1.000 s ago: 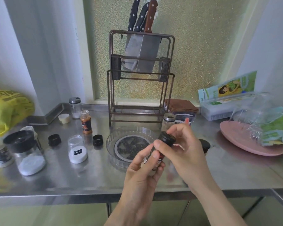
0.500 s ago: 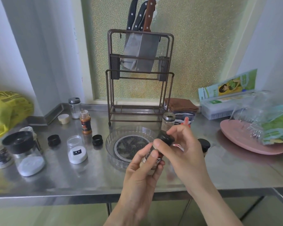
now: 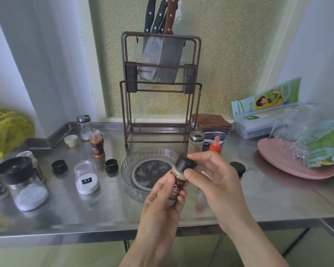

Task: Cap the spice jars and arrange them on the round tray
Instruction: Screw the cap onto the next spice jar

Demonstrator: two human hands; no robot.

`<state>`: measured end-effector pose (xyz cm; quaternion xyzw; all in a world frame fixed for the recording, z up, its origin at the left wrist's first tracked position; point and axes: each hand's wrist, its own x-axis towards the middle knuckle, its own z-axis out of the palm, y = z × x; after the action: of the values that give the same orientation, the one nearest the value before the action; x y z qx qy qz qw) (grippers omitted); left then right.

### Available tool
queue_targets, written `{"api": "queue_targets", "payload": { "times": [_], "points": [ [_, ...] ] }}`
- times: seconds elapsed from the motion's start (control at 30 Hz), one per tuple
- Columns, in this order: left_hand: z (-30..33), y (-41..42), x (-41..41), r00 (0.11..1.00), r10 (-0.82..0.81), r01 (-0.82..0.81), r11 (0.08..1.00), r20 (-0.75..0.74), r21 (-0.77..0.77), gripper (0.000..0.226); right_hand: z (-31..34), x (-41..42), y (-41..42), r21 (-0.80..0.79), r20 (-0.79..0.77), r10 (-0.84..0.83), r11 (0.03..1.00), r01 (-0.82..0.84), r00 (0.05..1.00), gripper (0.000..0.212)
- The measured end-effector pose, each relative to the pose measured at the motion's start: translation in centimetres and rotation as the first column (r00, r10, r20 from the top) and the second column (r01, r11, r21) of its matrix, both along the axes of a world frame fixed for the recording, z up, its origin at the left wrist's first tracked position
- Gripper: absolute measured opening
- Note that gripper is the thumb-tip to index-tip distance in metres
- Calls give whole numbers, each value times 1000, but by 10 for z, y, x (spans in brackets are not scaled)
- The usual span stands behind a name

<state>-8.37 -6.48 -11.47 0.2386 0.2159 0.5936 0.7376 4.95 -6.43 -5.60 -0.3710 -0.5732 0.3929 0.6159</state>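
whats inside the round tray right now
No jars stand in the round tray; only a dark patterned disc at its bottom shows. Its near right part is hidden behind the left hand and the spice jar it holds.

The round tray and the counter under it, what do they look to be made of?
The round tray looks like clear plastic, possibly glass: its ribbed wall is see-through, with a dark patterned disc at its base. The counter looks like brushed stainless steel: grey, dully shiny, carrying blurred reflections of the jars standing on it.
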Motion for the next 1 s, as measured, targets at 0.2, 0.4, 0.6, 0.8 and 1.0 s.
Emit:
{"api": "queue_targets", "payload": {
  "times": [0.2,0.4,0.6,0.8,1.0],
  "points": [
    [7,-3,0,987,-10,8,1000,-160,-11,56,6,3,0,-54,18,-46,997,47,999,21],
    [32,-8,4,989,-140,126,964,-47,-234,38,18,9,10,-197,-49,47,979,-56,998,18],
    [40,-11,5,958,-195,248,933,211,-260,43,21,10,14,-215,-106,148,962,-168,983,23],
    [39,-15,4,934,-223,279,943,279,-180,56,23,11,14,-184,-156,196,957,-223,968,25],
    [32,-14,5,944,-189,225,968,272,-108,54,28,7,6,-111,-75,136,983,-144,988,28]
  ]
}}
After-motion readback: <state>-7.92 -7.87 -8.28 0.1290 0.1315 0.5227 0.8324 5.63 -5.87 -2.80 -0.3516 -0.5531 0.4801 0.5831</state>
